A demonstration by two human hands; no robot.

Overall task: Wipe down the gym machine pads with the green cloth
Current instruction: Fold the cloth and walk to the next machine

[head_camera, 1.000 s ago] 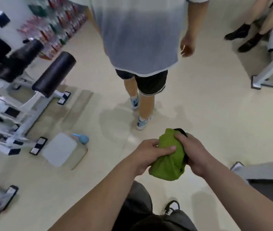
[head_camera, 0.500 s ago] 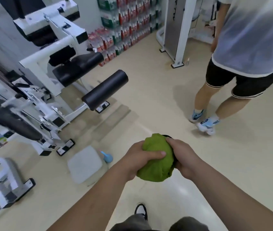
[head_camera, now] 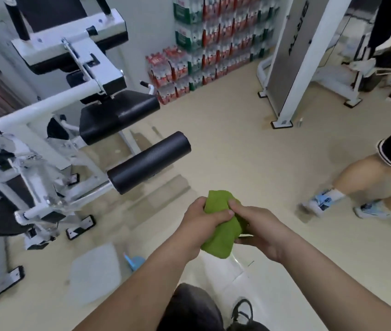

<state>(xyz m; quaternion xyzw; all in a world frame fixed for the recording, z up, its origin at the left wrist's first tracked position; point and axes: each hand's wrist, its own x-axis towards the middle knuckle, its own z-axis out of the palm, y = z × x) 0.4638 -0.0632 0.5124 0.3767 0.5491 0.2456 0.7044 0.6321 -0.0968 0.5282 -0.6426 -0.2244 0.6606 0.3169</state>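
Change: the view has swung further left since half a second ago; the machine now fills the left half of the frame, the other person has slid to the right edge, and the cloth's top has come loose from the tight ball.
Green cloth (head_camera: 220, 232): bunched, lower centre of the frame, held in the air between both hands.
Left hand (head_camera: 201, 223): fingers curled round the cloth's left side, thumb across its front.
Right hand (head_camera: 258, 228): pinching the cloth's right side, palm under it.
Roller pad (head_camera: 149, 166): black cylinder, up and left of the cloth, apart from it.
Seat pad (head_camera: 118, 113): black, above the roller, on the white frame (head_camera: 46, 108).
Writing: dark vertical lettering on the white panel (head_camera: 292, 51), upper right, too blurred to read.
Bottle packs (head_camera: 213, 39): stacked at top centre, red and green labels, unreadable.
Other person's leg (head_camera: 366, 173): right edge.
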